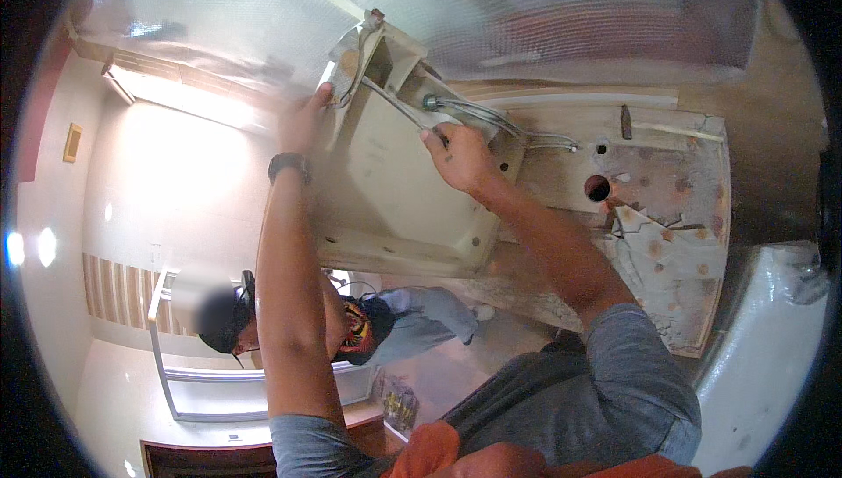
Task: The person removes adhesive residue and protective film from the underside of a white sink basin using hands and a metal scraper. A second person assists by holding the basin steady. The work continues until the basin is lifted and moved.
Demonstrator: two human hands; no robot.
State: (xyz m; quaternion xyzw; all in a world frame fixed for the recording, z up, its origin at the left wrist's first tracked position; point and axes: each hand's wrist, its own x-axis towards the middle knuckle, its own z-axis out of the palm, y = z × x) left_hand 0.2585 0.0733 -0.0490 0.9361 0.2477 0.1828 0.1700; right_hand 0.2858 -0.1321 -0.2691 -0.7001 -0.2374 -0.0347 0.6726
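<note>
A cream, box-like fixture (386, 171) with a hollow, open side and inner ribs fills the middle of the view, tilted. My left hand (303, 123), slightly blurred, grips its upper left edge, thumb toward the inside. Over the open side, my right hand (465, 158) is closed around the lower end of a thin grey tube or rod (393, 103), which runs up to the fixture's top left corner. Beside that hand, flexible grey hoses (482, 112) with a metal fitting (431, 102) lead toward a board. Part of the tube is hidden by my fingers.
A worn, stained board (671, 149) with a round hole (597, 188) and torn white material lies to the right. Clear plastic sheeting (526, 13) hangs behind. Another person (360, 324) in dark clothing is at lower left, near a white frame (206, 375). A plastic-wrapped white item (763, 338) stands right.
</note>
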